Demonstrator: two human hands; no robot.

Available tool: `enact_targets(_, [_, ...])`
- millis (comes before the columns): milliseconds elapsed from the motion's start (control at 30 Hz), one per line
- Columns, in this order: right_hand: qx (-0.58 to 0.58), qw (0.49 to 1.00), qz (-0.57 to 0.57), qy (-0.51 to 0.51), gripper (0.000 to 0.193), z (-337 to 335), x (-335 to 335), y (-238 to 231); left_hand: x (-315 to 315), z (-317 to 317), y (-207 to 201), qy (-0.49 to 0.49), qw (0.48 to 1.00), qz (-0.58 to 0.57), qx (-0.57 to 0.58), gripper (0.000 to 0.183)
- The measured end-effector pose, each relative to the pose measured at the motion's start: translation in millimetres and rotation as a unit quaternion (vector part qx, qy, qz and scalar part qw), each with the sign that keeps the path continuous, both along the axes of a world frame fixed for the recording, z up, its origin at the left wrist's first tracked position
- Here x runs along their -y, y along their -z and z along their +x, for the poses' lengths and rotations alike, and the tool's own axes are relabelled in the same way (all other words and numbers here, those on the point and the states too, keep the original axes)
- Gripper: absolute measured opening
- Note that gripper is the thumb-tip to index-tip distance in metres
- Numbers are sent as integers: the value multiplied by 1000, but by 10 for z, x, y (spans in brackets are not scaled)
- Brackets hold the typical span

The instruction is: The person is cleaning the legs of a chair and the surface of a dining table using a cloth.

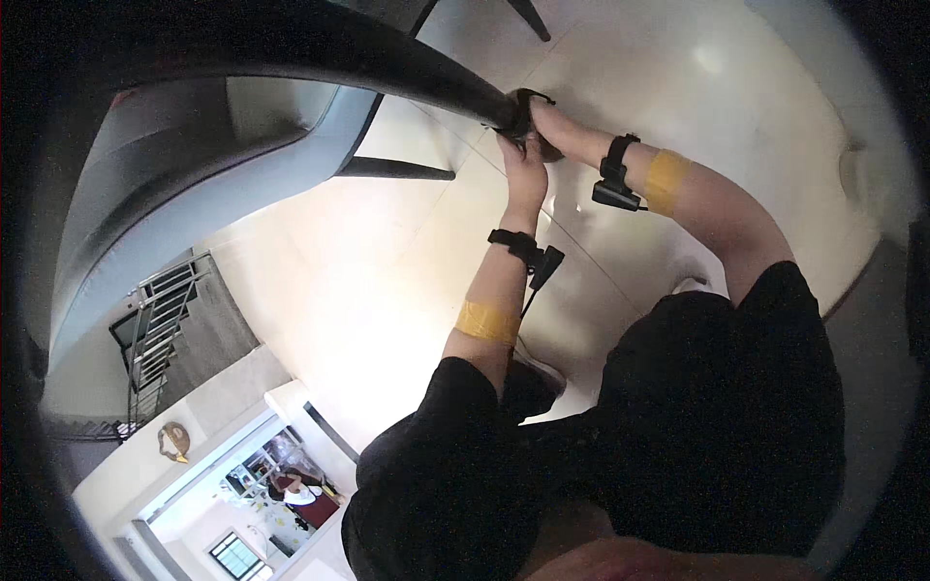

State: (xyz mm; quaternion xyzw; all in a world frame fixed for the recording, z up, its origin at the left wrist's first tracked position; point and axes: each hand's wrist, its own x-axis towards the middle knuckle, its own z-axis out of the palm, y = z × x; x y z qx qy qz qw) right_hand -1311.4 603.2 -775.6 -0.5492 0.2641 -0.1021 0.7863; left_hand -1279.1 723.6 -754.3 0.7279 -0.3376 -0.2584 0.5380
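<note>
A thick black furniture leg [426,77] slants in from the upper left and tapers down to the floor. Around its foot sits a dark brown piece [550,151], too small and dim to name, with a thin black loop or edge showing at its top. My left hand [524,172] is closed at the foot of the leg, its thumb against the brown piece. From the other side my right hand [560,128] grips the same brown piece; its fingertips are hidden behind it. Both wrists wear a black strap with a small box.
A grey padded chair [203,208] stands close on the left, with a dark leg [402,169] reaching the floor. Glossy pale tiles [417,261] lie under my hands. Beyond are a metal stair railing [160,329] and, through an opening, another person [302,492].
</note>
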Motion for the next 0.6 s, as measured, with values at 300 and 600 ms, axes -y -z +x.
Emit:
enact_targets(300, [211,892,-365,166,26,18,-18,-1110,233,-148,-860,-87,982,-80,146,53])
enact_targets(600, [-41,999,27,4,35,-247,-149,517,48,-189,394,-30,981,87,-169,55])
